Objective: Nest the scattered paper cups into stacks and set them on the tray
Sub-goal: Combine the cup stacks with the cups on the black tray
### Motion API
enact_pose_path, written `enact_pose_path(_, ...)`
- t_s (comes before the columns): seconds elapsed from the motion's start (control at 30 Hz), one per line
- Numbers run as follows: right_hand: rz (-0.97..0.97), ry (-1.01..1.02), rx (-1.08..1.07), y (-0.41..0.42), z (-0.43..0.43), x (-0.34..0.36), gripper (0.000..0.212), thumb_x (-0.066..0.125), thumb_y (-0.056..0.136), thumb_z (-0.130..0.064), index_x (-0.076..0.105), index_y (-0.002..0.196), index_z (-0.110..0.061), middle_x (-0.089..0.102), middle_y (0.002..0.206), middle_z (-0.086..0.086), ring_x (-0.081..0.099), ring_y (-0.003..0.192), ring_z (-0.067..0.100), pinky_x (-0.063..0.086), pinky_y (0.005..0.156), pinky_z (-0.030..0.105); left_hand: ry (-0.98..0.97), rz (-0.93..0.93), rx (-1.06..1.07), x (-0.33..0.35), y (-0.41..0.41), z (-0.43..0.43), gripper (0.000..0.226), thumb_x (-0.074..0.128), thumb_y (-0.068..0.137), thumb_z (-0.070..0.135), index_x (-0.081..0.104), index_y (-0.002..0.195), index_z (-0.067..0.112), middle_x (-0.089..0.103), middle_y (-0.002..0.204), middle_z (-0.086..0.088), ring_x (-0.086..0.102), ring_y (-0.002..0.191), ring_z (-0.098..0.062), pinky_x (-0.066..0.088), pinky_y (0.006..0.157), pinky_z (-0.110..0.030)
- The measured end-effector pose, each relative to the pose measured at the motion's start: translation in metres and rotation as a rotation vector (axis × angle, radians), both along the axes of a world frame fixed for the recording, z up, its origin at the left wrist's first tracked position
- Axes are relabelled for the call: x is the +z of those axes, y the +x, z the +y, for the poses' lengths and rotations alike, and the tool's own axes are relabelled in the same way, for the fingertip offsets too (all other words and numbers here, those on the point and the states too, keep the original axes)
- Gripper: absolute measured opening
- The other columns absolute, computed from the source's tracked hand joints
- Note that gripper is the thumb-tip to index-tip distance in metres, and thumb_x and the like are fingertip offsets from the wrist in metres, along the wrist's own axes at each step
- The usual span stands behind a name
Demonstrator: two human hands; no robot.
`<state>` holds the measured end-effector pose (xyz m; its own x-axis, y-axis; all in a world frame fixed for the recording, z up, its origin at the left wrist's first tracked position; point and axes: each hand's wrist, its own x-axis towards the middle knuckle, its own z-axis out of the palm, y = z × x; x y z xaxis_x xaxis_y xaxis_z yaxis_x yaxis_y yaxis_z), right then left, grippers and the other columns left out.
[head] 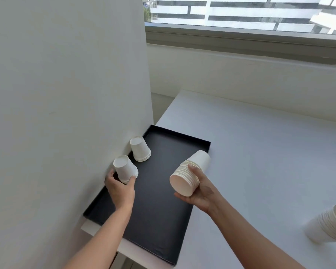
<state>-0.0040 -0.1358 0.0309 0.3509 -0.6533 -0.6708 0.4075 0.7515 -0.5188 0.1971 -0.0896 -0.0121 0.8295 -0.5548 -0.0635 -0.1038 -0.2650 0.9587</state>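
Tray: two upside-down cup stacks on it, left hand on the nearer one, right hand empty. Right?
One slip: the right hand isn't empty; it grips a nested cup stack tipped sideways over the tray, per the head view. The rest holds: far stack and near stack upside-down on the tray, left hand on the near stack.

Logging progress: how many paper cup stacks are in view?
4: a far stack upside down on the tray; a near stack upside down at its left edge, gripped by the left hand; a tilted stack in the right hand; a cropped stack on the table.
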Motion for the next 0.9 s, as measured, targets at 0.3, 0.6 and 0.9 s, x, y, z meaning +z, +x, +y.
enact_pose_path(0.3,0.022,-0.031,-0.020,0.015,-0.003,-0.008,0.038,0.070,0.078,-0.032,0.054,0.110,-0.018,0.062,0.099,0.009,0.062,0.089,0.027,0.052,0.079,0.051,0.019,0.107,-0.066,-0.017,0.028,-0.025,0.069,0.079,0.067,0.012,0.046,0.127,0.008,0.056,0.127,-0.009,0.055,0.115,-0.028,0.045,0.098,-0.037)
enact_pose_path(0.6,0.047,-0.054,-0.033,0.016,-0.004,-0.008,0.043,0.072,0.073,-0.031,0.055,0.109,-0.017,0.063,0.099,0.009,0.062,0.089,0.027,0.052,0.080,0.050,0.004,0.126,-0.033,-0.022,0.033,-0.037,0.067,0.083,0.065,0.021,0.050,0.123,0.012,0.057,0.125,-0.007,0.054,0.113,-0.026,0.043,0.100,-0.038)
enact_pose_path(0.9,0.033,-0.107,-0.039,0.013,-0.006,-0.007,0.045,0.072,0.071,-0.029,0.056,0.111,-0.016,0.066,0.095,0.006,0.064,0.084,0.022,0.052,0.077,0.037,0.035,0.077,-0.099,-0.015,0.025,-0.044,0.061,0.080,0.068,0.020,0.048,0.119,0.009,0.058,0.120,-0.009,0.054,0.111,-0.029,0.044,0.093,-0.037)
